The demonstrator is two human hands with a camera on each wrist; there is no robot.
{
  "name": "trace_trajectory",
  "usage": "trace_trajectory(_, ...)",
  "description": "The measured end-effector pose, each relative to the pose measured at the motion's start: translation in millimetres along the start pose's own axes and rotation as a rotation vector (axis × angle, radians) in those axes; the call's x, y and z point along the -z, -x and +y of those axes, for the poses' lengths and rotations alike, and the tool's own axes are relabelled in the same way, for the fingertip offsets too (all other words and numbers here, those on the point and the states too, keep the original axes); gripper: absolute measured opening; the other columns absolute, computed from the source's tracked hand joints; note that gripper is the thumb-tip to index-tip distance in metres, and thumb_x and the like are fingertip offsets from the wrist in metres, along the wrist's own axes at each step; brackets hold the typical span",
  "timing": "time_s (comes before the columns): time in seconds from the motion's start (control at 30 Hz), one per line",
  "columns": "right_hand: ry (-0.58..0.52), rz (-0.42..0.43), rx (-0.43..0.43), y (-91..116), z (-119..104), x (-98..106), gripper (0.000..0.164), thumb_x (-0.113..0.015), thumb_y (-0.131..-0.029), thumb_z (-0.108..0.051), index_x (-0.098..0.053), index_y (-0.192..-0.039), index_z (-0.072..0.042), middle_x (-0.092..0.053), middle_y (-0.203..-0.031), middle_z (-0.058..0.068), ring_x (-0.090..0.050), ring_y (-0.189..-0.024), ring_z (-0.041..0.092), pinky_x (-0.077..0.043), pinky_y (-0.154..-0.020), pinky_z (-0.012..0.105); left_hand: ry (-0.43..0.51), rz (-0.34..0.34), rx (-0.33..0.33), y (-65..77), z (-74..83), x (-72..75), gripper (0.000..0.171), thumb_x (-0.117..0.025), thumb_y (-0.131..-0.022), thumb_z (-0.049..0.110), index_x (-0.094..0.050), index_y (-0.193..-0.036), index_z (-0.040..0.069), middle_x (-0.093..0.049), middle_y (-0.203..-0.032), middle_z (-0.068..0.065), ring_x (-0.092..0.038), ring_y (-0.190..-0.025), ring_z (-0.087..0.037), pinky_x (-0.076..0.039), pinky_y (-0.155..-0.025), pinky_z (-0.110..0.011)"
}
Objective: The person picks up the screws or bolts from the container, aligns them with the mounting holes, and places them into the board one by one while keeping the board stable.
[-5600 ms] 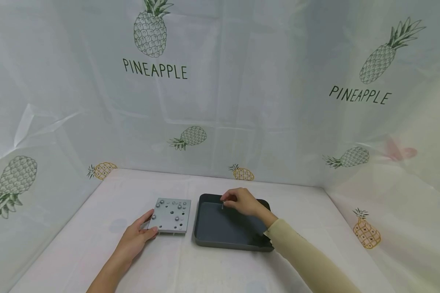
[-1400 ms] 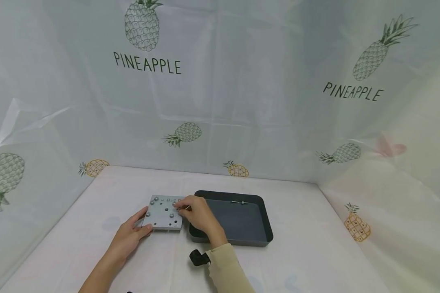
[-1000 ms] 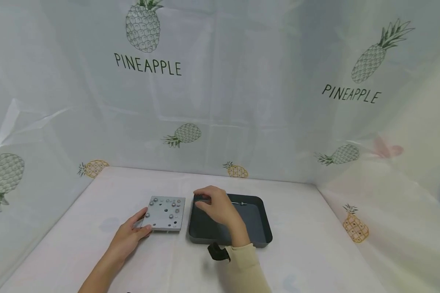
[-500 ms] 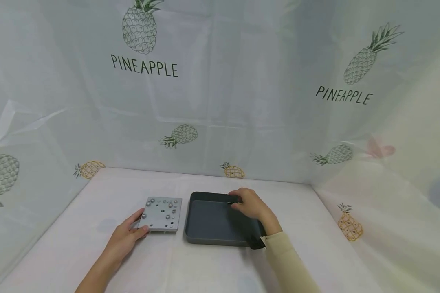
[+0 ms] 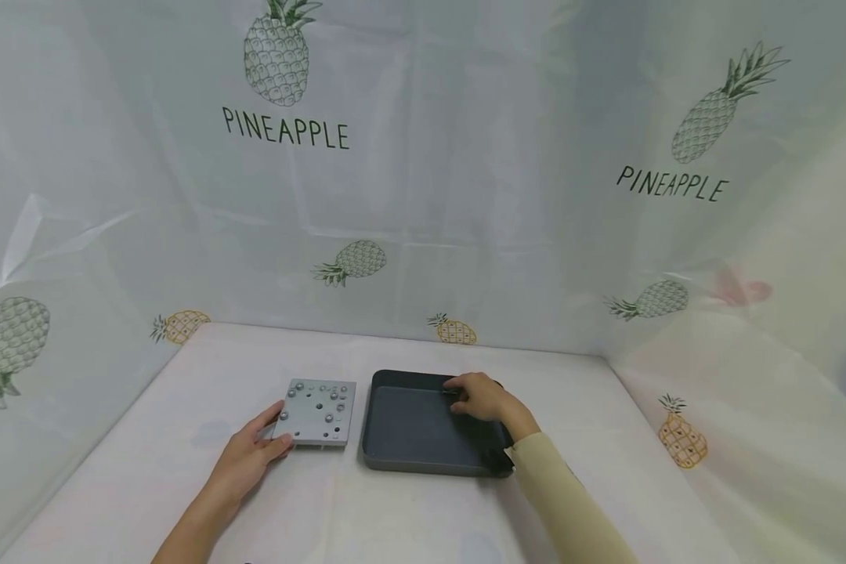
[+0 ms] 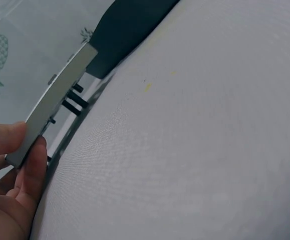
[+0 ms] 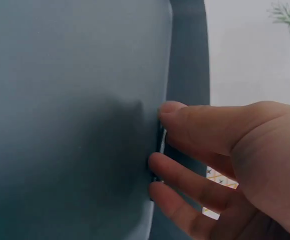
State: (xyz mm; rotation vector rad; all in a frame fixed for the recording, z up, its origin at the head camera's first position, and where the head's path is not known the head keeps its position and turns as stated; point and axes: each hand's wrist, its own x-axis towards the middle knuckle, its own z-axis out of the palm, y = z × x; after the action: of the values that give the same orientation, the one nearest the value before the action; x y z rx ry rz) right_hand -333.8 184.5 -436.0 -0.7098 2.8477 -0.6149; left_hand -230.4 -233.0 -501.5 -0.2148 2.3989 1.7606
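Grey plate [image 5: 312, 423], lower centre-left, was gripped by the left hand [image 5: 254, 453]; the right hand [image 5: 482, 396] touched a small metal piece [image 7: 163, 140] in the dark tray [image 5: 416, 431], lower centre, pinch undetermined; mid-length grip judged best.

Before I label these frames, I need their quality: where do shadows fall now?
Head: a shadow darkens the tray near the right hand; left wrist: a dark band runs beneath the plate; right wrist: a broad, soft shadow covers part of the tray floor.
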Motion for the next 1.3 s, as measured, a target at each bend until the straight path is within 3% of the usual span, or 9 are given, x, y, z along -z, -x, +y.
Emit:
trace_trajectory(0.17,0.02,0.03,0.011,-4.3,-0.6,-2.5,0.038,-0.077,-0.094,0.001,-0.07,-0.131,0.005,-0.074,-0.123,0.019,-0.07,-0.113,0.032,-0.056,-0.096,0.049,0.001,0.008,-0.008,0.4,2.1,0.0,0.079,-0.066,-0.105,0.028,-0.024,-0.171,0.018,-0.019,-0.175,-0.023,-0.045,-0.146,-0.044,-0.016,-0.124,-0.068)
trace_trajectory(0.33,0.063,0.041,-0.004,-7.3,-3.0,-5.9,0.032,-0.077,-0.091,0.007,-0.074,-0.122,0.006,-0.075,-0.118,0.017,-0.07,-0.115,0.035,-0.056,-0.101,0.051,-0.001,0.008,0.0,-0.8,2.1,-0.9,0.078,-0.065,-0.105,0.028,-0.024,-0.171,0.019,-0.018,-0.175,-0.022,-0.042,-0.149,-0.045,-0.017,-0.124,-0.067)
trace_trajectory(0.47,0.099,0.034,-0.001,-10.1,-4.4,-8.1,0.026,-0.075,-0.09,0.012,-0.078,-0.114,0.003,-0.076,-0.112,0.015,-0.071,-0.111,0.034,-0.057,-0.098,0.049,-0.014,0.009,0.001,-0.7,1.6,-0.6,0.078,-0.065,-0.105,0.029,-0.025,-0.171,0.02,-0.02,-0.175,-0.022,-0.04,-0.149,-0.046,-0.014,-0.124,-0.07)
trace_trajectory(0.63,0.165,0.053,-0.02,-13.8,-5.8,-8.7,0.026,-0.076,-0.087,0.015,-0.082,-0.104,-0.004,-0.077,-0.099,0.009,-0.072,-0.096,0.026,-0.06,-0.089,0.044,-0.023,0.021,-0.011,0.5,1.6,-0.9,0.077,-0.066,-0.105,0.03,-0.026,-0.17,0.019,-0.029,-0.171,-0.024,-0.057,-0.133,-0.036,-0.022,-0.122,-0.069)
trace_trajectory(0.77,0.193,0.071,-0.029,-15.8,-6.2,-8.3,0.022,-0.079,-0.086,0.013,-0.081,-0.097,-0.006,-0.076,-0.092,0.006,-0.07,-0.087,0.022,-0.06,-0.083,0.042,-0.022,0.025,-0.013,0.5,0.9,-1.2,0.076,-0.066,-0.106,0.03,-0.027,-0.17,0.018,-0.03,-0.17,-0.025,-0.061,-0.128,-0.033,-0.025,-0.122,-0.068)
trace_trajectory(0.97,0.155,0.044,-0.019,-14.5,-4.6,-5.8,0.016,-0.08,-0.088,0.008,-0.08,-0.096,-0.006,-0.074,-0.09,0.005,-0.066,-0.083,0.019,-0.059,-0.079,0.04,-0.02,0.028,-0.015,0.8,1.3,-2.5,0.076,-0.066,-0.106,0.029,-0.027,-0.17,0.017,-0.033,-0.169,-0.025,-0.063,-0.124,-0.032,-0.028,-0.121,-0.068)
trace_trajectory(1.1,0.11,0.024,0.039,-11.6,-4.6,-3.2,0.012,-0.078,-0.092,0.004,-0.081,-0.099,-0.006,-0.075,-0.092,0.004,-0.064,-0.082,0.014,-0.057,-0.078,0.036,-0.023,0.027,-0.009,1.6,1.4,-3.2,0.076,-0.065,-0.105,0.028,-0.027,-0.17,0.017,-0.032,-0.169,-0.025,-0.06,-0.129,-0.035,-0.024,-0.122,-0.069)
trace_trajectory(1.3,0.057,0.065,0.127,-10.3,-11.8,-2.5,0.009,-0.078,-0.094,-0.002,-0.081,-0.099,-0.008,-0.079,-0.096,0.003,-0.066,-0.086,0.012,-0.056,-0.081,0.033,-0.017,0.03,0.003,1.4,1.4,-2.4,0.077,-0.066,-0.105,0.029,-0.026,-0.17,0.018,-0.027,-0.172,-0.024,-0.055,-0.137,-0.04,-0.02,-0.123,-0.069)
